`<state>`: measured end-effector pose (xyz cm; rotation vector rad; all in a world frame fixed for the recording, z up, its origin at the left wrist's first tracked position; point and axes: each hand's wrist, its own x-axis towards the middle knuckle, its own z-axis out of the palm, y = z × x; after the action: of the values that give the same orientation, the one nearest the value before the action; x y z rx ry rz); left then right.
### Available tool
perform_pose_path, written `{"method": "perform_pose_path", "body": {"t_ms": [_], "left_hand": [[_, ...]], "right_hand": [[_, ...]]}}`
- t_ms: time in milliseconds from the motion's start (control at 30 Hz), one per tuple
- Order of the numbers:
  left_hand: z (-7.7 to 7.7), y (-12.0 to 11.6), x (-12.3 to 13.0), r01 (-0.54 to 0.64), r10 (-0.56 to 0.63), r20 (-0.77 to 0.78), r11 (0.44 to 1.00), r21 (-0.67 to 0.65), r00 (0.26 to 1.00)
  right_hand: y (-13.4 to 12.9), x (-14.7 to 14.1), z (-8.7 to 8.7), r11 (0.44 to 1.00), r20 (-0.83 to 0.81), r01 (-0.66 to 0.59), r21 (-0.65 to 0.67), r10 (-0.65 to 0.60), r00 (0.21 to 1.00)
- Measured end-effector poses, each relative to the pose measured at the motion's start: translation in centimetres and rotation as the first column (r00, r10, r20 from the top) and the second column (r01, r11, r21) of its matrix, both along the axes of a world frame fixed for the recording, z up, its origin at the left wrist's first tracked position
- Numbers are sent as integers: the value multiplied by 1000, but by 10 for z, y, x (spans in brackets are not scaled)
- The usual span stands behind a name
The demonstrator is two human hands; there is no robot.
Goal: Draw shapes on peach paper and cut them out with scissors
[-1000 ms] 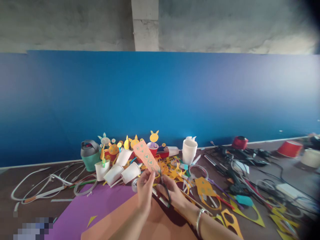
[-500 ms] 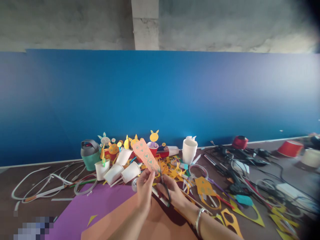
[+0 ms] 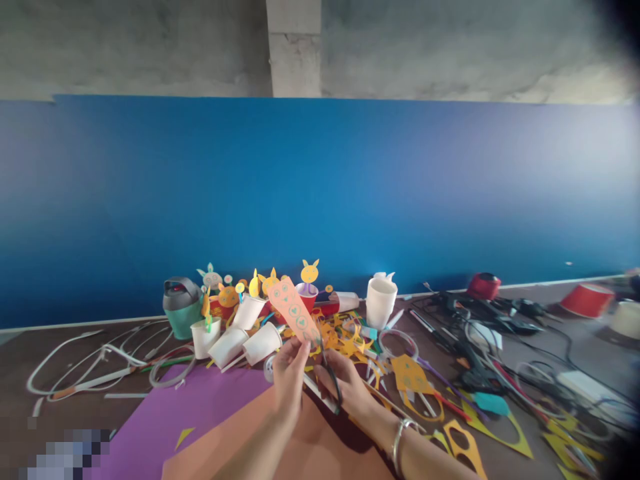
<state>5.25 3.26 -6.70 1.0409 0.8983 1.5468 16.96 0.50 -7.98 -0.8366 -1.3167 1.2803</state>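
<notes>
The thumb and fingers of the left hand (image 3: 290,373) pinch the lower end of a pale orange paper strip (image 3: 294,310), closed to the thickness of the sheet, while the strip tilts up and away to the left, bearing drawn faces and hearts in green line. The right hand (image 3: 347,383) is curled about dark-handled scissors (image 3: 333,387), whose tip lies at the strip's lower right edge; how far the blades are parted I cannot tell. A silvery bangle (image 3: 399,440) circles the right wrist. Beneath the forearms lies a broad orange sheet (image 3: 300,447), overlapping a purple sheet (image 3: 200,400) at the left. Just beyond the hands, yellow-orange paper scraps (image 3: 345,340) spread in a heap, with several white cups (image 3: 263,343) tipped over to their left and a white cup stack (image 3: 381,303) upright behind. A yellow eared cutout (image 3: 309,272) rises above a red cup (image 3: 307,300). Farther left stands a teal container (image 3: 181,317); to the right, dark cables (image 3: 565,340) tangle. A blue partition (image 3: 300,180) stands behind everything.
</notes>
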Motion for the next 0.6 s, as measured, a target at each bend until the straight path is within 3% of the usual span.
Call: {"method": "perform_pose_path", "body": {"t_ms": [600], "left_hand": [[-4, 4, -2, -8, 8, -6, 1000, -6, 1000]], "right_hand": [[0, -1, 5, 999, 20, 16, -37, -16, 1000]]}}
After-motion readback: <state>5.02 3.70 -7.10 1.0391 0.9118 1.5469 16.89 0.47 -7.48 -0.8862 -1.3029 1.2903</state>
